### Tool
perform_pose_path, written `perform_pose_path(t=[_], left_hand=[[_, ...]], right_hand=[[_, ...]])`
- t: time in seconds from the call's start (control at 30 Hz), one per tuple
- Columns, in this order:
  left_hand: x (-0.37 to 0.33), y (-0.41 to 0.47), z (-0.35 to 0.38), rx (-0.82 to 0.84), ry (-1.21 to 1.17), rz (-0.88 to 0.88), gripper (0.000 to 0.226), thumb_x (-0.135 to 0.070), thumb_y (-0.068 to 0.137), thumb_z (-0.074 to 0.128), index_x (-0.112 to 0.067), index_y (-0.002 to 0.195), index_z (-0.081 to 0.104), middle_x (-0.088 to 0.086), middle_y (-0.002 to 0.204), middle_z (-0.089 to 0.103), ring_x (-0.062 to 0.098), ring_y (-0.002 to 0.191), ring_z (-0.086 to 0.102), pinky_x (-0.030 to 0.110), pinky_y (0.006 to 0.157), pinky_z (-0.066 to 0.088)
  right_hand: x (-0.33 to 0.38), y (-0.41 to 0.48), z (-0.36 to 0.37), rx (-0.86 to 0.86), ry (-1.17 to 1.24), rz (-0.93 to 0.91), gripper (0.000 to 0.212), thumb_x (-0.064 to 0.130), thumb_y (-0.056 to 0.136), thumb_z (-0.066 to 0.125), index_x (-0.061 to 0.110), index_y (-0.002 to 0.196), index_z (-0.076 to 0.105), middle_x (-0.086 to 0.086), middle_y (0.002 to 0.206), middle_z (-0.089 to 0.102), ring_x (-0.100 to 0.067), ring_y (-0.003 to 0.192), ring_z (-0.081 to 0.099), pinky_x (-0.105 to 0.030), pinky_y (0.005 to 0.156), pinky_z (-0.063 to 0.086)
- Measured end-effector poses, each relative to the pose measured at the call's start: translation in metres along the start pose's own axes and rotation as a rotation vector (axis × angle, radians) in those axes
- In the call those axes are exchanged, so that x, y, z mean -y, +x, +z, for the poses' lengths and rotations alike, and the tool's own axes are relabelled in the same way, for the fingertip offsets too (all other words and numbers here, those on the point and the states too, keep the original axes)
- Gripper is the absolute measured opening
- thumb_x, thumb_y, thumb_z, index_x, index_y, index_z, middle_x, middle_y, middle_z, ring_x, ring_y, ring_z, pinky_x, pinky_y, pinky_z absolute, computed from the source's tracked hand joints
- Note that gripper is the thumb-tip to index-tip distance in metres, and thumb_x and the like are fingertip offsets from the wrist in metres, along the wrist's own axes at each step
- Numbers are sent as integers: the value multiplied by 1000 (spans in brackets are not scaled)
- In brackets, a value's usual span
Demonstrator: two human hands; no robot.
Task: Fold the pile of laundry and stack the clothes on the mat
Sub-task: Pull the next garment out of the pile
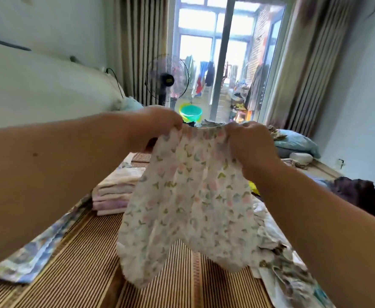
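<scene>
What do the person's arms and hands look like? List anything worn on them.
Both forearms are bare: no sleeves reach into view, and no watch, bracelet or glove shows. The left hand and right hand show no rings on the parts in view. A small dark mark sits on the left forearm.

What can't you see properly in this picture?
Head view:
- Part of the folded stack is hidden behind the flowered shorts.
- The dark cloth is cut off by the right edge.
- The fingertips of the left hand and right hand are hidden in the waistband.
</scene>
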State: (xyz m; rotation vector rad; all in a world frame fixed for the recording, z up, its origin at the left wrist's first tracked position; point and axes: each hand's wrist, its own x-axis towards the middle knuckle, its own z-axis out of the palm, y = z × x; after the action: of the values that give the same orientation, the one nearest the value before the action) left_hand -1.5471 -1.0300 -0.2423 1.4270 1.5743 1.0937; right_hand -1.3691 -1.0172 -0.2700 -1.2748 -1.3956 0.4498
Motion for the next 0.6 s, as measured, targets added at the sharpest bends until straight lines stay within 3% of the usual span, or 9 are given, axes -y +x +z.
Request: perform_pose_path(t=[0.07,0.17,0.23,0.33,0.4,0.5,0.6], left_hand=[[-23,-5,7,78,-100,-11,16,-13,84,51,-16,68,51,-2,46,52,13,41,50,20,49,48],[-45,-6,10,13,-22,36,12,-11,84,58,-13,71,58,1,53,57,13,42,55,25,52,55],[-52,-6,2,-83,233,121,7,-13,84,61,-10,80,64,4,60,60,14,44,56,23,49,54],[-53,-5,-18,-141,782,318,17,-23,89,57,-13,91,71,0,77,68,16,63,61,21,54,48],[-49,-7,-29,-117,979,412,18,-21,91,54,-19,81,70,-2,79,69,14,68,63,23,62,50],[-45,-7,-32,-105,1011,564,28,-17,91,58,-33,67,57,-3,95,66,15,93,61,32,86,51],[-48,-7,-23,-125,783,730,39,-10,87,65,-41,64,54,-7,98,63,12,102,59,29,91,45]], right_hand=[[17,3,1,-9,59,6,24,26,87,55,6,95,66,-9,85,66,-29,84,64,-44,81,55],[28,5,-3,30,97,-54,10,23,84,60,18,88,67,2,78,65,-19,77,63,-34,73,53],[31,6,-15,76,164,-90,8,17,82,63,22,76,66,4,73,66,-18,72,63,-32,69,52],[29,14,-42,201,214,-88,18,9,81,66,18,66,71,0,60,67,-19,59,62,-31,61,51],[28,20,-57,282,259,-88,25,2,82,62,16,62,69,0,55,63,-16,50,58,-22,50,48],[27,25,-69,475,338,-82,42,-7,88,48,19,60,66,0,61,57,-12,56,53,-20,49,48],[28,25,-68,542,440,-58,43,-7,90,47,20,63,65,-2,66,57,-13,60,53,-21,50,48]])
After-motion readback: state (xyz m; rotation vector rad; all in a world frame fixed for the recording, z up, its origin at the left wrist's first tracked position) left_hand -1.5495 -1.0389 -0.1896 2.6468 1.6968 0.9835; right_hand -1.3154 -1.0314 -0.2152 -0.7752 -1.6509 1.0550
